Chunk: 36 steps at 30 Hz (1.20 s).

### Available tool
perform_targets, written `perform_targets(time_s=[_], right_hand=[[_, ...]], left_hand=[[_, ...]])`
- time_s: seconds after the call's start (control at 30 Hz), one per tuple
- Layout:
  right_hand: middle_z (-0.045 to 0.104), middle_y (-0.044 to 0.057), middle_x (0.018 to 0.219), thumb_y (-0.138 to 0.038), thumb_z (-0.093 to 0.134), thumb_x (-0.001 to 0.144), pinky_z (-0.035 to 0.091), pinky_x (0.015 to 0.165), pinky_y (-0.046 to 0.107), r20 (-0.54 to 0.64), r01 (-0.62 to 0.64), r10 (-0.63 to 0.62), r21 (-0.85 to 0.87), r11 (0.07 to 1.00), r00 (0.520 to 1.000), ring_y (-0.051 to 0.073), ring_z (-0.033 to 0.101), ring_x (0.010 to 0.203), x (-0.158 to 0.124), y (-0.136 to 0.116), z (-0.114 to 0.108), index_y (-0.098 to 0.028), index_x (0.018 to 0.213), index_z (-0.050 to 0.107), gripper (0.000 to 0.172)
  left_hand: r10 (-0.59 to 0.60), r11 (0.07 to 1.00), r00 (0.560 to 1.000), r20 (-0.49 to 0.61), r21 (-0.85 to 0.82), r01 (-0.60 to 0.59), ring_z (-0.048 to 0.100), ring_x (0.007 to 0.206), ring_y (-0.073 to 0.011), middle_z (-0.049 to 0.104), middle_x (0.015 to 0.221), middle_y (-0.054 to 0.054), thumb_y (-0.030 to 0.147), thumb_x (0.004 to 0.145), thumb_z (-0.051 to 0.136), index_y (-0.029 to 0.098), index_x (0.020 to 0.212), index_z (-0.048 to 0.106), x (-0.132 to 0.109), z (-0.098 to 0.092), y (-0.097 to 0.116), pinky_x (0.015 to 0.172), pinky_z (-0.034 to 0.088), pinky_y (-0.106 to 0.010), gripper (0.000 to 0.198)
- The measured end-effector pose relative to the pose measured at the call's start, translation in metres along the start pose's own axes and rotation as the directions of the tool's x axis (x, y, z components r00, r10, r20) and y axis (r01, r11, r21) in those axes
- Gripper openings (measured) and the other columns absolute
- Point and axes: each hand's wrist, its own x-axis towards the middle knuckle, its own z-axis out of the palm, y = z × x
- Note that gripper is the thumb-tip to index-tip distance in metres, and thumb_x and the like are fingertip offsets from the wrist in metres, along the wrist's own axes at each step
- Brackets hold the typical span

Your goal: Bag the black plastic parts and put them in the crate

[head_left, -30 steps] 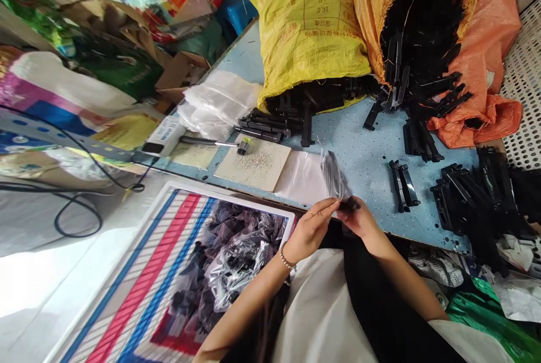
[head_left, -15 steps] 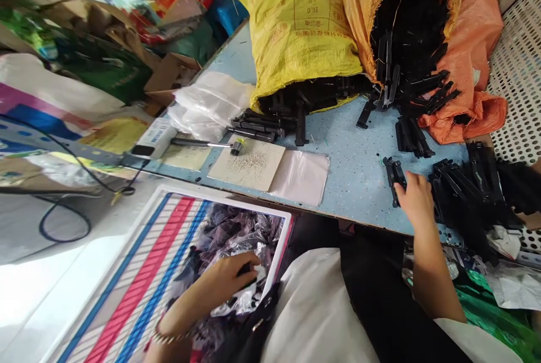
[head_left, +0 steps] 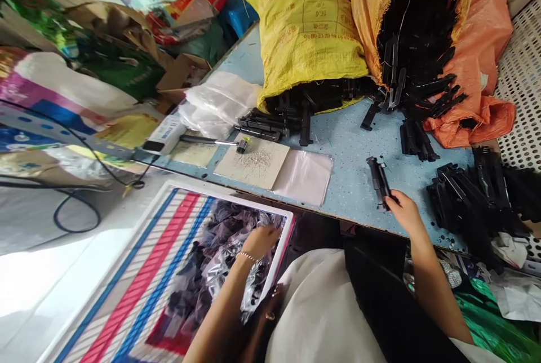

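My right hand is closed on the near end of a pair of long black plastic parts lying on the blue speckled table. My left hand hovers over the striped woven bag beside the table, above several bagged black parts; its fingers curl loosely and I see nothing in them. A stack of clear plastic sleeves lies on the table between my hands.
A yellow sack and an orange sack spill black parts at the back. More black parts are piled at the right. A board with small screws and a screwdriver lie at the left.
The bagged part my hands held went into the striped bag; my left hand has since lifted from it. My right hand reached right, gripped a pair of black parts and dragged them left.
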Motion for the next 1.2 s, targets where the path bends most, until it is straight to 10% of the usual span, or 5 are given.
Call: perform_targets(time_s=[0.27, 0.57, 0.73, 0.97, 1.2], right_hand=[[0.065, -0.001, 0.071, -0.044, 0.068, 0.075, 0.045, 0.056, 0.025, 0.226, -0.095, -0.021, 0.489, 0.867, 0.974, 0.014, 0.055, 0.061, -0.009, -0.047, 0.058, -0.018, 0.092, 0.071, 0.031], [0.064, 0.001, 0.069, -0.039, 0.079, 0.068, 0.041, 0.050, 0.023, 0.512, -0.460, -0.053, 0.808, 0.368, 0.858, 0.012, 0.052, 0.060, -0.020, -0.050, 0.064, -0.020, 0.075, 0.067, 0.024], [0.070, 0.007, 0.088, -0.033, 0.073, 0.076, 0.038, 0.042, 0.019, 0.763, -0.743, -0.251, 0.642, 0.191, 0.595, 0.009, 0.044, 0.056, -0.018, -0.061, 0.101, -0.017, 0.097, 0.066, 0.028], [0.069, 0.007, 0.078, -0.028, 0.076, 0.072, 0.045, 0.046, 0.019, 0.628, -0.608, -0.121, 0.776, 0.168, 0.769, 0.011, 0.054, 0.060, -0.013, -0.057, 0.094, -0.017, 0.085, 0.065, 0.020], [0.066, 0.005, 0.082, -0.030, 0.070, 0.081, 0.045, 0.043, 0.014, 0.792, -0.814, -0.270, 0.579, 0.045, 0.548, 0.008, 0.048, 0.058, -0.022, -0.068, 0.094, -0.011, 0.111, 0.064, 0.035]], left_hand=[[0.287, 0.938, 0.955, -0.080, 0.228, -0.263, 0.062, 0.101, -0.0279, 0.069, 0.105, -0.015, 0.018, 0.082, 0.066, 0.017, 0.082, 0.070, 0.090, 0.078, 0.083, 0.085, 0.050, -0.037, 0.004], [-0.025, 0.922, 0.999, 0.022, -0.387, 0.032, 0.050, 0.050, -0.0108, 0.055, 0.053, 0.004, 0.044, 0.066, 0.076, 0.019, 0.065, 0.059, 0.125, 0.046, 0.050, 0.052, 0.041, -0.024, 0.030], [-0.056, 0.814, 0.998, -0.015, -0.580, 0.037, 0.054, 0.049, -0.0088, 0.058, 0.059, 0.007, 0.034, 0.056, 0.080, 0.021, 0.073, 0.046, 0.125, 0.053, 0.046, 0.052, 0.044, -0.022, 0.041], [-0.005, 0.778, 1.000, -0.009, -0.629, -0.002, 0.060, 0.056, -0.0103, 0.062, 0.062, 0.005, 0.033, 0.055, 0.081, 0.022, 0.074, 0.042, 0.117, 0.047, 0.042, 0.056, 0.046, -0.022, 0.044], [0.079, 0.960, 0.996, -0.030, -0.266, -0.084, 0.064, 0.061, -0.0170, 0.065, 0.065, 0.000, 0.018, 0.070, 0.063, 0.021, 0.072, 0.055, 0.119, 0.053, 0.044, 0.063, 0.054, -0.030, 0.009]])
